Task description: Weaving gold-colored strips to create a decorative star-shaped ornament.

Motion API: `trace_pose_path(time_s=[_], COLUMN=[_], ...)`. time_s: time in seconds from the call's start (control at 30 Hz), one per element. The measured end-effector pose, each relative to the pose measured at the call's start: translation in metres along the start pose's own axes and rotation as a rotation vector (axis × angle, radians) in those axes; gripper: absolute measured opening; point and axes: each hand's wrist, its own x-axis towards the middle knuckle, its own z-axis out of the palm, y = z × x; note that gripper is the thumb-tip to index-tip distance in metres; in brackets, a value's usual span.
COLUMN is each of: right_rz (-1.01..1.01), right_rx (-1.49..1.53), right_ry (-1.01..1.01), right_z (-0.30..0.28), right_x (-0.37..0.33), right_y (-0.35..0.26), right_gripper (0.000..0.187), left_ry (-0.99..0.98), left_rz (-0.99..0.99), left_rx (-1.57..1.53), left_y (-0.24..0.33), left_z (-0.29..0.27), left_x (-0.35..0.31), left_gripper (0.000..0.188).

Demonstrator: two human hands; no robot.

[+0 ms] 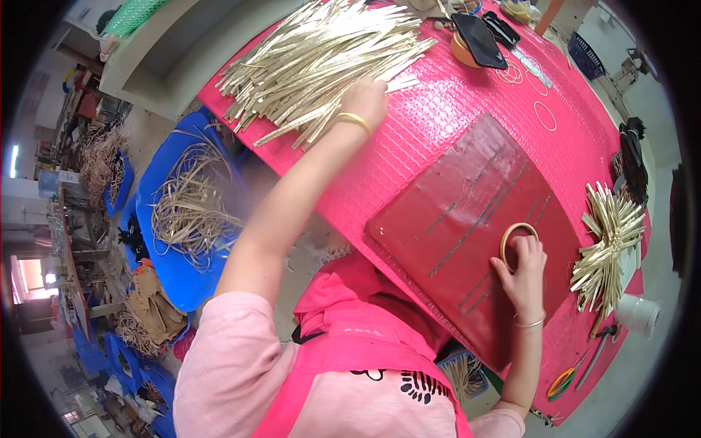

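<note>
Gold strips (314,80) lie heaped, shiny and narrow, apparently flat.

Place: a workshop is shown.
Bench (445,102): it is covered in shiny pink, and a big heap of gold strips (321,66) is spread on it.
Red board (423,208): it is laid flat and marked with dark lines.
Blue bin (171,281): it is heaped with pale strips (193,197).
White spool (637,315): it is kept near a gold bundle (607,248).
Pink apron (365,358): it is worn over a shirt (230,358).
</note>
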Motion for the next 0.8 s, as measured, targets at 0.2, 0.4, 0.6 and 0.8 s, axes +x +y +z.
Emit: trace_pose_path(time_s=[0.2,0.4,0.6,0.8], right_rz=[0.232,0.229,-0.133,0.299], right_rx=[-0.081,0.170,0.321,1.426], right_ry=[0.033,0.019,-0.190,-0.329], right_z=[-0.037,-0.045,-0.010,0.031], right_x=[-0.028,0.002,0.074,0.130], right_y=[0.051,0.007,-0.054,-0.092], right_gripper=[0.020,0.015,0.017,0.025], left_ry=[0.145,0.225,0.254,0.105], left_rz=[0.278,0.239,0.085,0.144], left_rx=[0.106,0.070,0.241,-0.239], left_y=[-0.008,0.011,-0.040,0.056], left_z=[0.028,-0.004,-0.016,-0.079], left_x=[0.015,0.035,0.056,-0.021], left_gripper=[0.011,0.008,0.002,0.005])
